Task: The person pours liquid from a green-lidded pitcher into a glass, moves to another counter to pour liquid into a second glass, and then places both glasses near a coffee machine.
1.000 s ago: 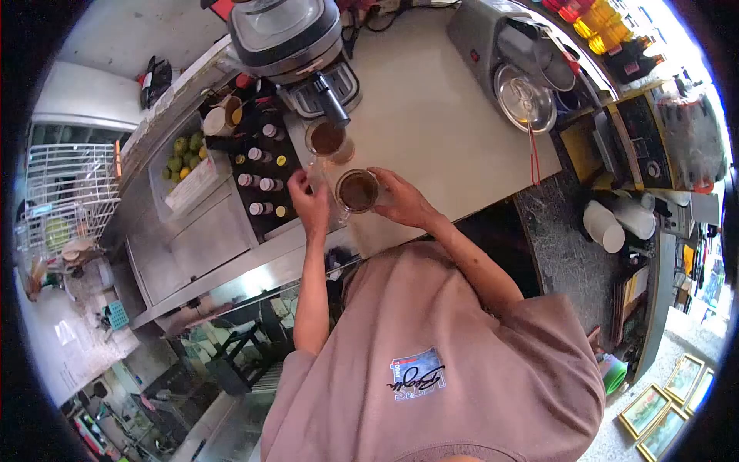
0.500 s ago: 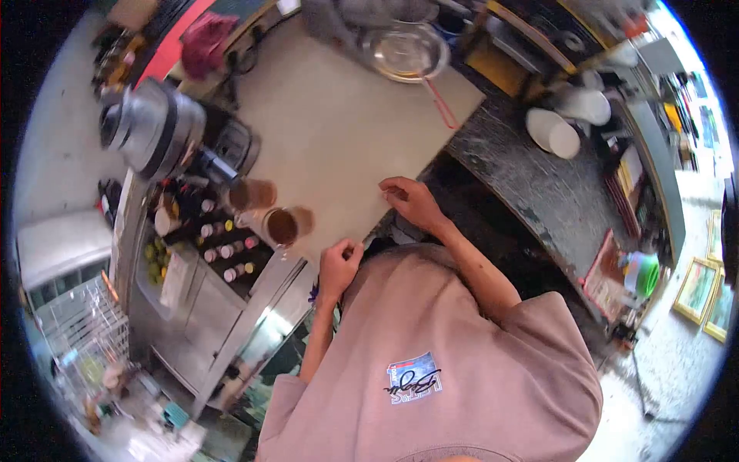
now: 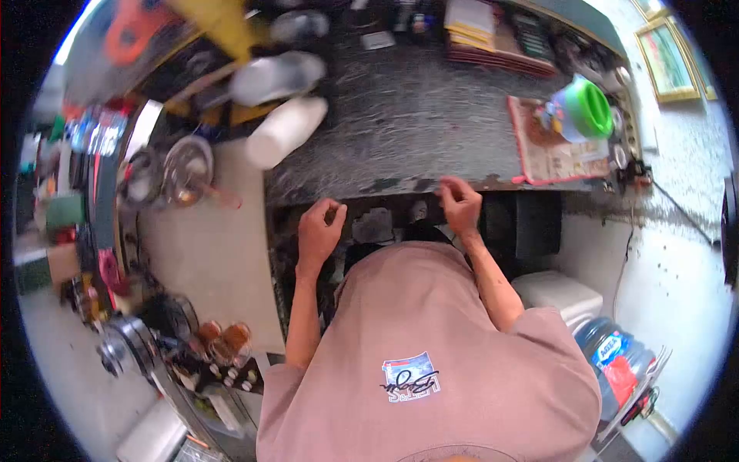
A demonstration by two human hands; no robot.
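My left hand (image 3: pixel 319 235) hovers in front of the dark worn tabletop (image 3: pixel 400 138), its fingers loosely curved with a gap to the thumb and nothing in it. Close to the front edge of that tabletop is my right hand (image 3: pixel 462 208), fingers partly bent and apart, also holding nothing. A white cup-like container (image 3: pixel 286 132) lies beyond my left hand, blurred by motion. On the right, a tub with a green rim (image 3: pixel 593 115) stands on a red-edged mat (image 3: pixel 566 158).
Left of me is a pale counter (image 3: pixel 212 254) with a metal bowl (image 3: pixel 188 165) at its far end. Two glasses of brown drink (image 3: pixel 229 343) stand near a metal machine (image 3: pixel 127 346). A large water bottle (image 3: pixel 616 358) and a white stool (image 3: pixel 558 296) are on the right.
My view and body have turned right, from the pale counter with the drinks to the dark tabletop. Both hands are now raised before its edge, farther apart.
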